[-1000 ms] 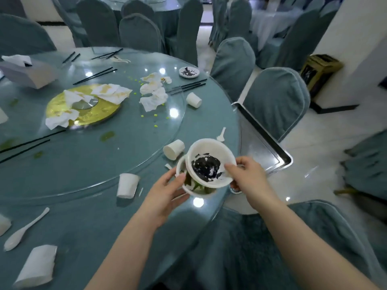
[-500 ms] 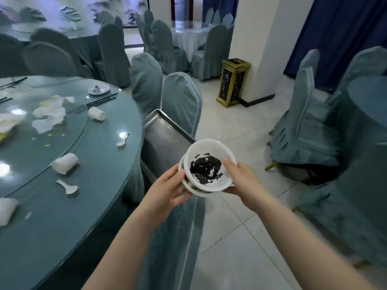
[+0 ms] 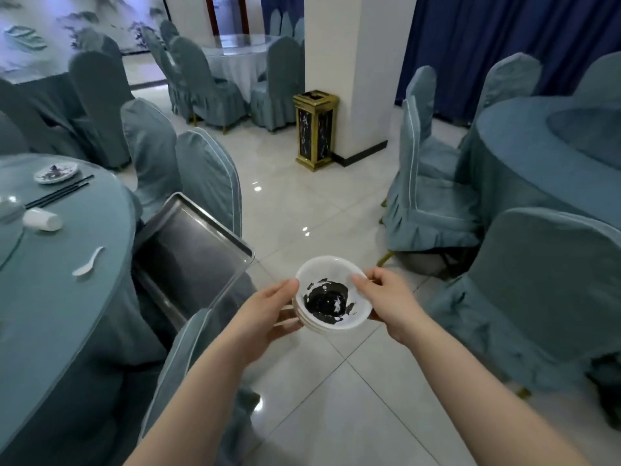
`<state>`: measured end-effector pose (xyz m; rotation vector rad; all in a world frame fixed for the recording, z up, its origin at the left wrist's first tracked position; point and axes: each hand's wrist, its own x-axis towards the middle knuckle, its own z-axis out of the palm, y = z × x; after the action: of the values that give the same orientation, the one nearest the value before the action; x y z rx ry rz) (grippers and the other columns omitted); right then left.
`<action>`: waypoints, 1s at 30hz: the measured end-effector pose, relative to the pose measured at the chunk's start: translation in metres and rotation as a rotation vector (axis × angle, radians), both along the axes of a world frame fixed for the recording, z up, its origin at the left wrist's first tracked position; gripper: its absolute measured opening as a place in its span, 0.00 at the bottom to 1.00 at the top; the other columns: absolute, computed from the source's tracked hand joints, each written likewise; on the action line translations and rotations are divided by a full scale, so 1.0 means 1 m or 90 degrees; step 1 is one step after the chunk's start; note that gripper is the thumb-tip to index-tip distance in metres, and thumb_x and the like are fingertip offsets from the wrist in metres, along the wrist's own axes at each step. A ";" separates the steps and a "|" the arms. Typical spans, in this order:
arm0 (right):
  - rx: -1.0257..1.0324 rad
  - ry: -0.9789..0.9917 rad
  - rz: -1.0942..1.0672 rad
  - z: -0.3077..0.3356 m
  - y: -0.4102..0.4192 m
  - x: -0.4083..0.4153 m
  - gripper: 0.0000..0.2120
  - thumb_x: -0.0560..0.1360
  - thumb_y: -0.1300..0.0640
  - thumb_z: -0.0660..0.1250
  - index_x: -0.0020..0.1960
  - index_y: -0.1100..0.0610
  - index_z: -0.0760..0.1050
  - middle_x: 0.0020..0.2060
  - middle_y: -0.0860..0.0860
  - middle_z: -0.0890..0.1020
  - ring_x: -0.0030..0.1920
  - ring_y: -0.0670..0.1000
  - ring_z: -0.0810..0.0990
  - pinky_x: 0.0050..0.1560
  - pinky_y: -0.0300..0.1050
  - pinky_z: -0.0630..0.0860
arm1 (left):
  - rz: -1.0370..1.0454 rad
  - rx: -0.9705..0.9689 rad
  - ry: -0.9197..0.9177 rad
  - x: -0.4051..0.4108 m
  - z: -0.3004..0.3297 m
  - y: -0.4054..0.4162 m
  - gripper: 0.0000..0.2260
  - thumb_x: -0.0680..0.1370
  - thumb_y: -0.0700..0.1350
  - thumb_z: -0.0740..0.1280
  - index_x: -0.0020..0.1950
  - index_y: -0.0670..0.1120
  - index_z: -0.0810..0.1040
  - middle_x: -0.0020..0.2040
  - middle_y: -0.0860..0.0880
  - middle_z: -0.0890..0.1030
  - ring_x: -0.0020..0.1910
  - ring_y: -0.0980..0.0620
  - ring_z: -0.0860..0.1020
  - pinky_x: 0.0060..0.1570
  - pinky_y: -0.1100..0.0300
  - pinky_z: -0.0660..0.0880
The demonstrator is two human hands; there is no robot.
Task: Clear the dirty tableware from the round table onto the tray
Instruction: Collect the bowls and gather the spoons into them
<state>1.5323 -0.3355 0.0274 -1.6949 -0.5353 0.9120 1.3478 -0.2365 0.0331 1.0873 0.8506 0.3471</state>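
Note:
A stack of white bowls (image 3: 332,294), the top one smeared with black residue, is held over the tiled floor between both hands. My left hand (image 3: 268,311) grips its left side from below and my right hand (image 3: 386,301) pinches its right rim. The metal tray (image 3: 188,250) rests to the left of the bowls, beside the round table (image 3: 50,297). On the table lie a white spoon (image 3: 88,262), a tipped white cup (image 3: 42,219), black chopsticks (image 3: 57,195) and a small dirty dish (image 3: 55,172).
Covered chairs (image 3: 208,183) stand behind the tray, and one chair back (image 3: 188,351) sits just below my left arm. More chairs (image 3: 433,196) and another table (image 3: 551,156) fill the right side. A gold bin (image 3: 315,129) stands by a white pillar.
The view has swung right, away from the round table. The bowls, held in both hands, have moved from above the table's edge to over the floor, right of the tray.

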 end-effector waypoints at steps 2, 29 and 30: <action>-0.011 -0.005 -0.007 -0.004 0.012 0.016 0.06 0.75 0.56 0.67 0.40 0.55 0.75 0.34 0.52 0.80 0.33 0.52 0.80 0.40 0.53 0.81 | 0.004 0.010 0.007 0.017 -0.006 0.013 0.11 0.80 0.50 0.64 0.54 0.46 0.82 0.42 0.49 0.85 0.36 0.55 0.82 0.40 0.63 0.78; 0.049 0.050 0.139 0.072 0.507 0.326 0.08 0.76 0.64 0.64 0.52 0.56 0.79 0.39 0.52 0.83 0.35 0.47 0.81 0.31 0.37 0.76 | 0.233 0.044 -0.094 0.312 0.047 0.475 0.08 0.79 0.43 0.65 0.54 0.42 0.80 0.36 0.48 0.83 0.31 0.55 0.80 0.34 0.62 0.79; 0.064 0.053 0.155 0.074 0.534 0.337 0.07 0.77 0.63 0.64 0.52 0.56 0.78 0.40 0.52 0.83 0.36 0.47 0.81 0.32 0.37 0.77 | 0.253 0.050 -0.099 0.322 0.051 0.496 0.08 0.79 0.43 0.65 0.55 0.42 0.80 0.36 0.48 0.83 0.31 0.54 0.79 0.34 0.62 0.79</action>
<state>1.8694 0.1980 0.1015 -1.5159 -0.7310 1.1058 1.6698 0.2593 0.0839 0.9460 0.9167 0.7928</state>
